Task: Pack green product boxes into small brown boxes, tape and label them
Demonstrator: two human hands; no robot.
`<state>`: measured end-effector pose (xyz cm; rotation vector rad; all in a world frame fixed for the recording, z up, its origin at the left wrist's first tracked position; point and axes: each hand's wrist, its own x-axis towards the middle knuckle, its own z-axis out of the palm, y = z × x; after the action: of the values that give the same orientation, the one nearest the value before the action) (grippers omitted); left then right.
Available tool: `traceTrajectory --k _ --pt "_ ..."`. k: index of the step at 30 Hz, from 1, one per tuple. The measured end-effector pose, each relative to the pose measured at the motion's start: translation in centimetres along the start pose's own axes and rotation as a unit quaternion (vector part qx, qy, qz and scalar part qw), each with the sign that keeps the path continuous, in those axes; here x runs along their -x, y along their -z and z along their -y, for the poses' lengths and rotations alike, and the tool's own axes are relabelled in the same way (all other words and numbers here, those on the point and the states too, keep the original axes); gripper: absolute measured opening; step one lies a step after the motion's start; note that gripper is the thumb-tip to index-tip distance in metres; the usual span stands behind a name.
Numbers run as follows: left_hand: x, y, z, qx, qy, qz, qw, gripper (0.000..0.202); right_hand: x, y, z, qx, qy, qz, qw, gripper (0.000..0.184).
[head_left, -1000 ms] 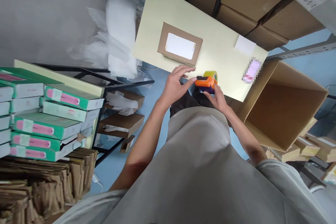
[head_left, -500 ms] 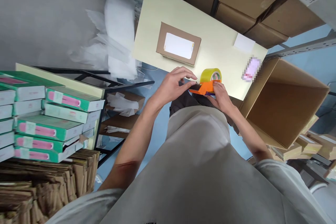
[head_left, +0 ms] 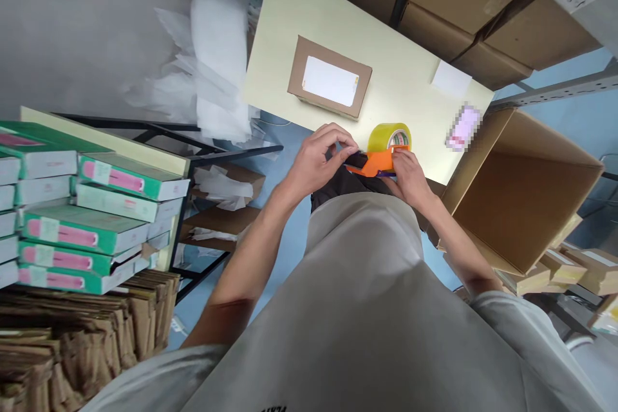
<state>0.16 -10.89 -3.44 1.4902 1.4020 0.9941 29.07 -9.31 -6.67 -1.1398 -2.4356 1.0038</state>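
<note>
One orange tape dispenser (head_left: 379, 161), loaded with a yellowish tape roll (head_left: 383, 136), was held at the near edge of the pale tabletop (head_left: 400, 90); whether it touched that edge could not be told. The right hand (head_left: 410, 179) gripped its right side, fingers clamped on it. The left hand (head_left: 319, 158) was at its dark front end, thumb and forefinger close together; whether they pinched anything could not be told. Beyond the left hand, a brown cardboard box (head_left: 333, 58) bearing a white label (head_left: 330, 81) rested on the tabletop. White paper (head_left: 451, 78) and a pixelated lilac item (head_left: 463, 127) lay toward the right end, near a large open carton (head_left: 512, 206).
</note>
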Motion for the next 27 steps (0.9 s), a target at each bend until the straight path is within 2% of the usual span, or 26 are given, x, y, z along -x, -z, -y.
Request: traceTrajectory --k 5,13,16,18,22,27 --pt "0.4 -0.6 0.0 0.007 0.014 -0.035 0.999 0.034 -0.5 0.3 -0.4 -0.005 -0.011 0.006 1.0 0.036" --pt "0.4 -2.6 1.5 -0.016 0.002 -0.069 0.997 0.043 -0.4 -0.2 -1.0 0.014 -0.035 0.047 0.998 0.044" --pt "1.2 -3.5 2.2 -0.026 0.008 -0.089 0.996 0.046 -0.1 0.0 -2.0 0.035 -0.049 0.071 0.996 0.045" --pt "1.9 -3.7 2.9 -0.026 0.03 -0.125 0.991 0.045 0.5 0.4 -3.2 0.051 -0.06 0.083 0.993 0.047" --pt "2.7 -3.3 6.1 -0.014 0.088 -0.2 0.976 0.04 2.3 1.2 -6.7 0.077 -0.098 0.1 0.987 0.057" --pt "1.4 -4.3 12.3 0.062 0.161 -0.214 0.961 0.041 2.9 -0.3 -9.4 0.101 -0.126 0.086 0.983 0.059"
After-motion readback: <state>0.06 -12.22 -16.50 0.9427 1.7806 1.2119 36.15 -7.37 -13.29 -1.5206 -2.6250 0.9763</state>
